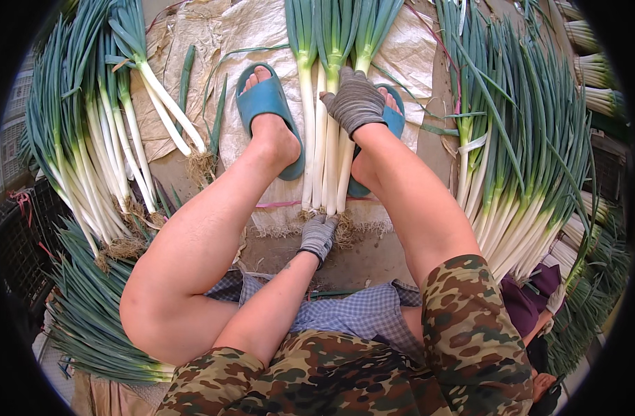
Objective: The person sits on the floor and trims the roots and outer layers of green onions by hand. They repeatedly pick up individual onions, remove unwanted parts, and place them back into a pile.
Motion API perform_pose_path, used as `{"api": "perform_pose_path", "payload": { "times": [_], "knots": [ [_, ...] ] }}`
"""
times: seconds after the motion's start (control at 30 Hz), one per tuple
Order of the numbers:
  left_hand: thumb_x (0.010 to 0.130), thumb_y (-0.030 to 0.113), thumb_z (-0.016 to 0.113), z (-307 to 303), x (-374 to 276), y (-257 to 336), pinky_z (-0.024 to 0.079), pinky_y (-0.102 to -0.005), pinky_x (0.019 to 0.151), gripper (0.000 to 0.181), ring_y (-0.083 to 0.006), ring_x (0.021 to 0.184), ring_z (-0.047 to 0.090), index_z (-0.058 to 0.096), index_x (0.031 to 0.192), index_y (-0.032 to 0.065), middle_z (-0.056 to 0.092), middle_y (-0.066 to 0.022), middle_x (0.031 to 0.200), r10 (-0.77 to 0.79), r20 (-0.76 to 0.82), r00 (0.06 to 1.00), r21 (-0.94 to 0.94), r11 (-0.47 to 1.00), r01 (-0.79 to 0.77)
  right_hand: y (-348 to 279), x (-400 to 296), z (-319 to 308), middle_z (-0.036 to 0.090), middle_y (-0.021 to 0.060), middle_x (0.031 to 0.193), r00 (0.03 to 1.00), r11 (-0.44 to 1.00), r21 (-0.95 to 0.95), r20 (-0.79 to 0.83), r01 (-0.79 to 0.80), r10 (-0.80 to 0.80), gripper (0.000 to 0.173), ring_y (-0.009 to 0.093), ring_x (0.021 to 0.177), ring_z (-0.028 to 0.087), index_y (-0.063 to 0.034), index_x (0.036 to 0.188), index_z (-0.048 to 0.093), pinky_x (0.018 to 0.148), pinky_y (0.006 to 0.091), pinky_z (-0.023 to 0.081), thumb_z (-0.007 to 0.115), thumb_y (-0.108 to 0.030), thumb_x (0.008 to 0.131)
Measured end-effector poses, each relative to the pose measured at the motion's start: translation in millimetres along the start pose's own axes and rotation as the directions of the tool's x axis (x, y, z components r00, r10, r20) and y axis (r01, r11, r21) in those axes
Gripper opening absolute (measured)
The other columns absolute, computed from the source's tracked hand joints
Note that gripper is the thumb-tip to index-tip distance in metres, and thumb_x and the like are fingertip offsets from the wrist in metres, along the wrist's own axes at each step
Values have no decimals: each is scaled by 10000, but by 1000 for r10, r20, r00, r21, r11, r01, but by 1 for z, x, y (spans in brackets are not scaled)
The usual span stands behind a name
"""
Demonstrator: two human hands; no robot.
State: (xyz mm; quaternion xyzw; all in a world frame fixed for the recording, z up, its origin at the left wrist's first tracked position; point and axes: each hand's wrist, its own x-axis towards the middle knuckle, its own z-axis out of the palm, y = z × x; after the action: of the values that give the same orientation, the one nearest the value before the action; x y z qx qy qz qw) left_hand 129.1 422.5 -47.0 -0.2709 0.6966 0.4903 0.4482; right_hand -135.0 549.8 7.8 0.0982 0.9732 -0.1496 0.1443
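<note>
Several long Welsh onions [320, 151] lie side by side between my feet, green leaves pointing away and white stalks towards me. My right hand [356, 101], in a grey striped glove with bare fingertips, is closed over the upper white stalks near where they turn green. At the root ends my left hand [318, 236], gloved alike, touches the stalk bottoms; its fingertips are partly hidden, so its grip is unclear. Stringy roots [344, 234] hang beside it. A pink string [280, 204] runs across the ground beneath the stalks.
Untrimmed onions are piled at left [83, 145] and right [525, 135]. More onions [93, 312] lie at lower left near a black plastic crate [28, 234]. A woven sheet [192, 31] covers the ground. Cleaned bundles [595, 73] line the far right. Another person's arm [538, 327] shows at lower right.
</note>
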Motion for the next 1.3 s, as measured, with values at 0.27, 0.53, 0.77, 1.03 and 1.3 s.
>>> {"api": "perform_pose_path", "payload": {
  "times": [0.27, 0.53, 0.77, 1.03, 1.3],
  "knots": [
    [886, 270, 637, -4, -1, 4, 465, -305, 822, 422, -197, 869, 610, 624, 1132, -73, 683, -139, 982, -20, 1, 1000, -52, 998, 20, 1, -1, -8, 595, 249, 1207, 990, 993, 27, 83, -113, 111, 608, 388, 1129, 572, -26, 1295, 477, 959, 453, 439, 647, -323, 791],
    [888, 265, 642, 3, 2, 10, 468, -296, 786, 407, -170, 857, 592, 629, 1113, -74, 675, -106, 970, -96, 18, 995, -261, 960, 97, 16, -9, 8, 560, 243, 1246, 980, 988, 53, -132, -144, 150, 672, 387, 1177, 529, -41, 1312, 469, 994, 472, 410, 661, -431, 799],
    [866, 430, 600, -4, 5, 4, 472, -374, 873, 526, -338, 972, 633, 638, 1122, -28, 668, -223, 1041, 49, -7, 999, 133, 990, -48, 15, -18, 26, 459, 270, 1339, 975, 1000, -22, -223, -14, 9, 931, 386, 1280, 413, 58, 1350, 383, 1072, 449, 328, 716, -541, 720],
    [829, 460, 596, -3, 4, 14, 471, -416, 903, 564, -375, 1031, 619, 624, 1134, -14, 633, -259, 1108, -92, -12, 996, 283, 955, 92, 8, -15, 14, 393, 258, 1402, 983, 993, 9, -142, -116, 116, 910, 390, 1299, 394, 37, 1394, 324, 1080, 432, 324, 736, -425, 728],
    [857, 285, 625, -61, -167, 144, 468, -425, 780, 264, -329, 839, 614, 635, 977, 51, 637, -144, 888, 611, -68, 789, 138, 788, -599, 54, -21, -71, 522, 260, 1289, 980, 978, 126, -134, 164, -147, 707, 314, 1052, 588, 36, 1349, 420, 913, 379, 467, 707, -318, 809]
  ]
}}
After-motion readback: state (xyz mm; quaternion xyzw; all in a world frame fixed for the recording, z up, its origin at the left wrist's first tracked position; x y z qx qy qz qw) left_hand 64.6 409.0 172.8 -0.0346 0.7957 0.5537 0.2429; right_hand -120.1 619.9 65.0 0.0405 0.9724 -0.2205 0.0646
